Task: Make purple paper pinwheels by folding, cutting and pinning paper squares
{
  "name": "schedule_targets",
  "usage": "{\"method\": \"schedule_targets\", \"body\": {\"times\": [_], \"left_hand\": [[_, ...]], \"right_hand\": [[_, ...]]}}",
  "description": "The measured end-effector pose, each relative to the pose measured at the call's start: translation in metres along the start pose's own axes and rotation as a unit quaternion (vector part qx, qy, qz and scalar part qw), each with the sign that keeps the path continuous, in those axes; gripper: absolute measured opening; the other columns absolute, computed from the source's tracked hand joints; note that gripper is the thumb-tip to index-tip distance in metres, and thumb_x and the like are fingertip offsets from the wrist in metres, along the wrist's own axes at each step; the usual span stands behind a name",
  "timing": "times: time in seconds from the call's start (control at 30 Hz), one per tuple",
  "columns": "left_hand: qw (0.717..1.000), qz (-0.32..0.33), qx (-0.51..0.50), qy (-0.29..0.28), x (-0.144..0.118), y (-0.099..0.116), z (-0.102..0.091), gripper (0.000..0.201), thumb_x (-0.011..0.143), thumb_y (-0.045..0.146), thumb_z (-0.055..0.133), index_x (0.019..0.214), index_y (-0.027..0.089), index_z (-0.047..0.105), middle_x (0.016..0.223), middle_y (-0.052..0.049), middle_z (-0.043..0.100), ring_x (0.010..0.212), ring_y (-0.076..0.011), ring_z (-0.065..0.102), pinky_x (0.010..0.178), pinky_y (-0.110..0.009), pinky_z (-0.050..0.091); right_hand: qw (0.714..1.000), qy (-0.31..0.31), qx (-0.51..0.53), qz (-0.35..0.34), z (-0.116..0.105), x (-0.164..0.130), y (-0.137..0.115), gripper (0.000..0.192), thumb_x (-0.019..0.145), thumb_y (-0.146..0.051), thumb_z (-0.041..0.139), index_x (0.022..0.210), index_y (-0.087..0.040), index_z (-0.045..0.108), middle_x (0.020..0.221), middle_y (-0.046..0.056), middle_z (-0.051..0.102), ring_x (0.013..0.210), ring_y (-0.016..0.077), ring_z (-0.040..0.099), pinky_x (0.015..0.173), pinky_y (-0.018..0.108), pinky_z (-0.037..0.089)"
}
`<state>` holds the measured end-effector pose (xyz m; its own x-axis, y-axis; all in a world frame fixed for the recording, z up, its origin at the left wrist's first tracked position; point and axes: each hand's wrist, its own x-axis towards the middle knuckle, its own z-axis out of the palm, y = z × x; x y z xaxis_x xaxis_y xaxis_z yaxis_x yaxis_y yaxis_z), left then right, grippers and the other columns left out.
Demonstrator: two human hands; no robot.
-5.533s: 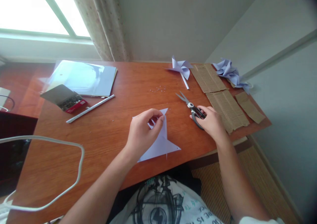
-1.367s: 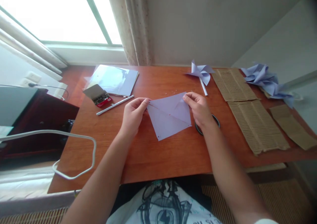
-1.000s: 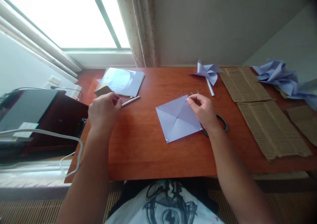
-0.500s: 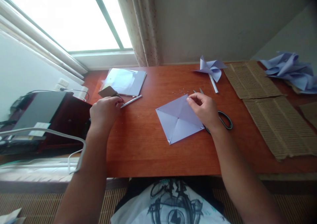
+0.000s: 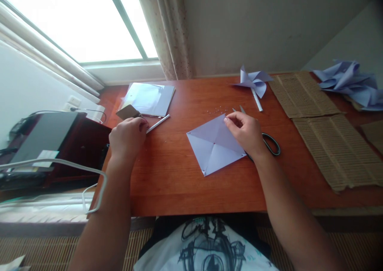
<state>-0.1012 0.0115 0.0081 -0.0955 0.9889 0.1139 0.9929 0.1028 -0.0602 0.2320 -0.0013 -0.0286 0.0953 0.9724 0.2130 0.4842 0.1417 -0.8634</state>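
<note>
1. The lavender paper square lies flat on the wooden desk, near its middle and turned like a diamond. Two diagonal creases cross at its centre, and slits seem to run in from the corners, so creasing and probably cutting look done. No corner is bent to the centre and nothing is fastened, so shaping appears to remain.
2. The right hand rests on the square's upper right edge, thumb and forefinger pinching that edge lightly and holding the sheet down.
3. The scissors lie just behind that hand, partly covered by it and not gripped.
4. The left hand is well apart from the paper, at the small box of pins; its fingers curl over the box, but I cannot tell whether they hold anything.
5. A white stick lies just beside that hand, untouched.
6. A finished pinwheel sits at the far edge, suggesting what is still to do.
</note>
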Motion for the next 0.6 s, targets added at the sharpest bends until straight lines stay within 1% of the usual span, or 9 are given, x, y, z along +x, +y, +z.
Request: {"method": "schedule_targets", "body": {"times": [0.07, 0.13, 0.2, 0.33, 0.43, 0.6], "left_hand": [[1.0, -0.016, -0.006, 0.023, -0.003, -0.002, -0.004, 0.041, 0.096, 0.047, 0.045, 0.109, 0.022, 0.076, 0.11, -0.012, 0.074, 0.089, -0.0329, 0.068, 0.068, -0.038, 0.04], [0.999, -0.021, -0.004, 0.033, -0.005, -0.003, -0.006, 0.043, 0.097, 0.047, 0.044, 0.111, 0.021, 0.075, 0.109, -0.013, 0.073, 0.089, -0.0326, 0.068, 0.068, -0.038, 0.041], [1.0, -0.011, 0.002, 0.026, -0.006, -0.004, -0.004, 0.042, 0.097, 0.047, 0.045, 0.111, 0.023, 0.076, 0.11, -0.012, 0.073, 0.087, -0.0321, 0.068, 0.067, -0.038, 0.041], [1.0, 0.008, 0.022, 0.018, -0.003, -0.005, 0.006, 0.039, 0.097, 0.047, 0.046, 0.112, 0.027, 0.076, 0.113, -0.009, 0.073, 0.083, -0.0307, 0.068, 0.064, -0.036, 0.04], [0.999, 0.015, 0.034, 0.019, -0.001, -0.005, 0.012, 0.038, 0.097, 0.044, 0.046, 0.11, 0.026, 0.076, 0.112, -0.009, 0.073, 0.08, -0.0291, 0.068, 0.06, -0.036, 0.037], [0.999, 0.018, 0.046, 0.016, 0.0, -0.003, 0.015, 0.036, 0.096, 0.041, 0.046, 0.105, 0.025, 0.077, 0.108, -0.009, 0.074, 0.078, -0.0285, 0.069, 0.058, -0.036, 0.035]], "right_hand": [[1.0, 0.0, -0.002, -0.002, 0.0, 0.0, 0.0, 0.016, 0.089, -0.033, 0.063, 0.083, -0.02, 0.071, 0.077, 0.003, 0.074, 0.071, 0.0205, 0.068, 0.065, 0.032, 0.052], [1.0, -0.001, -0.004, -0.005, 0.0, 0.0, 0.0, 0.016, 0.089, -0.033, 0.063, 0.083, -0.02, 0.071, 0.078, 0.004, 0.074, 0.071, 0.0203, 0.068, 0.065, 0.031, 0.052], [1.0, -0.002, -0.007, -0.005, 0.0, 0.0, -0.001, 0.016, 0.089, -0.033, 0.063, 0.084, -0.02, 0.072, 0.078, 0.004, 0.074, 0.071, 0.0202, 0.068, 0.065, 0.031, 0.052], [1.0, -0.002, -0.017, -0.005, 0.0, 0.0, -0.001, 0.017, 0.088, -0.033, 0.063, 0.084, -0.019, 0.072, 0.078, 0.004, 0.074, 0.071, 0.0198, 0.068, 0.065, 0.03, 0.052], [1.0, -0.001, -0.023, -0.01, 0.0, 0.0, -0.001, 0.016, 0.088, -0.032, 0.063, 0.083, -0.019, 0.072, 0.077, 0.004, 0.074, 0.07, 0.0194, 0.068, 0.064, 0.029, 0.051], [0.999, 0.001, -0.031, -0.013, 0.0, 0.0, -0.002, 0.015, 0.088, -0.031, 0.064, 0.083, -0.019, 0.072, 0.076, 0.004, 0.074, 0.069, 0.0194, 0.068, 0.065, 0.03, 0.052]]}}
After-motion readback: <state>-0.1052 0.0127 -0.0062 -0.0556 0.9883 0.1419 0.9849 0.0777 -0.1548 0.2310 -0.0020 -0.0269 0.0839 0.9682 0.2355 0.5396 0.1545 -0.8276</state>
